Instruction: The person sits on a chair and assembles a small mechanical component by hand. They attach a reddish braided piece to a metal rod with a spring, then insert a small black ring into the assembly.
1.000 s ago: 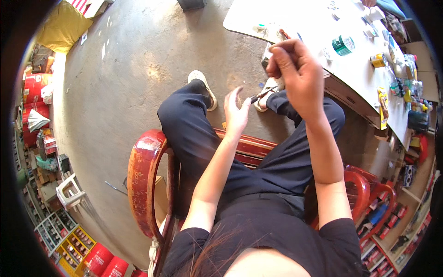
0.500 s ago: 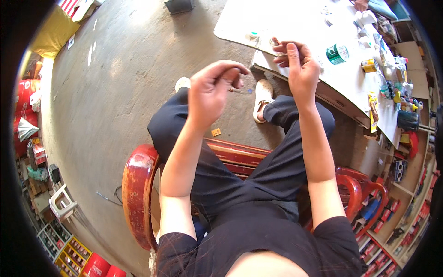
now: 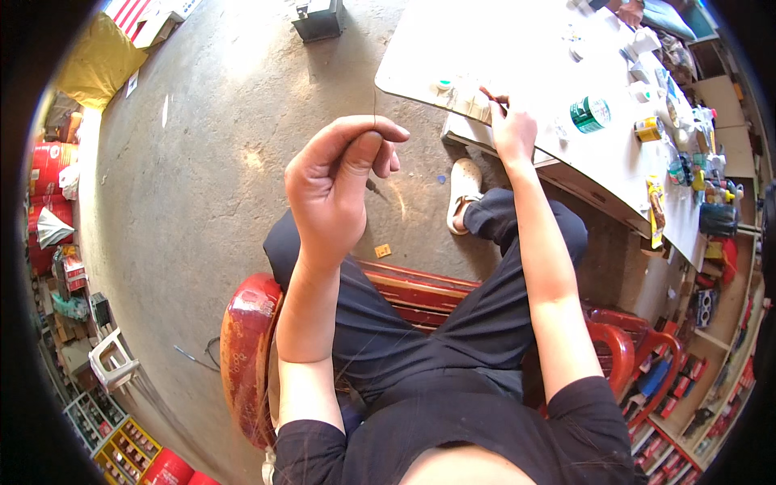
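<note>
Our left forearm (image 3: 307, 311) rises almost straight up from a bent elbow. At its end our left hand (image 3: 331, 190) is raised, its thumb pressed to the curved index finger in a pinch, the other fingers curled behind. Our right forearm (image 3: 548, 242) slants forward and slightly left, wrist nearly straight; our right hand (image 3: 514, 133) reaches farther ahead, fingers pointing away, their grip unclear. Both hands are well apart.

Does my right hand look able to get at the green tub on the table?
Likely yes: your right hand is by the table, with the green tub to its right; no large thing seems to block the way, though glare hides details.
</note>
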A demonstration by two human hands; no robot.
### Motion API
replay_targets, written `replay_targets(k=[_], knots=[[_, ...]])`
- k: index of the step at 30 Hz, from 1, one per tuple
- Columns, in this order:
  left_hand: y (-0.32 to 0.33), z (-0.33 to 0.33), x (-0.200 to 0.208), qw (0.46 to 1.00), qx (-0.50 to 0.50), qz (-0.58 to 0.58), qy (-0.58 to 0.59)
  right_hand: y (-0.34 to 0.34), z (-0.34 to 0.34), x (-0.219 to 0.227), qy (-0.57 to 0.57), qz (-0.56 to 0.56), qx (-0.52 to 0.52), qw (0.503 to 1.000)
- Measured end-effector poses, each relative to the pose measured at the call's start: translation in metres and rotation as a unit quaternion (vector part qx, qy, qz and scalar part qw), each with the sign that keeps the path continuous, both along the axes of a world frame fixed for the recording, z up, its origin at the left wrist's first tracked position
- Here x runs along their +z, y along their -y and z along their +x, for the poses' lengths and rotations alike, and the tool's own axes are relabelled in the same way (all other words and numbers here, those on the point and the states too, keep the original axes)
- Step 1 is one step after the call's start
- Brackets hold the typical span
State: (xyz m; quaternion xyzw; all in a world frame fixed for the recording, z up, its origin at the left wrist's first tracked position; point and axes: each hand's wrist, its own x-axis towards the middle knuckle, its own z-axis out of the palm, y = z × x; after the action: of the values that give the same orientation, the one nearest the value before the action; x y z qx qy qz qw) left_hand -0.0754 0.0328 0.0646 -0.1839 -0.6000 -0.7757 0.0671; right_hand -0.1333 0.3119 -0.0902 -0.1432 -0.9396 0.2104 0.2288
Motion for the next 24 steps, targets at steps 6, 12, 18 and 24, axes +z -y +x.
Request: replay_targets(k=[6,12,18,24], knots=[[-0.003,0.030,-0.010,0.986,-0.049,0.000,0.160,0.050,0.066,0.088,0.065,-0.656,0.112,0.743],[-0.015,0.067,-0.031,0.976,-0.052,-0.091,0.193,0.071,0.133,0.121,0.136,-0.799,0.205,0.549],[-0.019,0.085,-0.037,0.982,-0.025,-0.186,0.028,0.086,0.157,0.129,0.196,-0.791,0.183,0.550],[-0.011,0.092,-0.039,0.975,-0.009,-0.222,0.014,0.092,0.166,0.134,0.227,-0.827,0.184,0.480]])
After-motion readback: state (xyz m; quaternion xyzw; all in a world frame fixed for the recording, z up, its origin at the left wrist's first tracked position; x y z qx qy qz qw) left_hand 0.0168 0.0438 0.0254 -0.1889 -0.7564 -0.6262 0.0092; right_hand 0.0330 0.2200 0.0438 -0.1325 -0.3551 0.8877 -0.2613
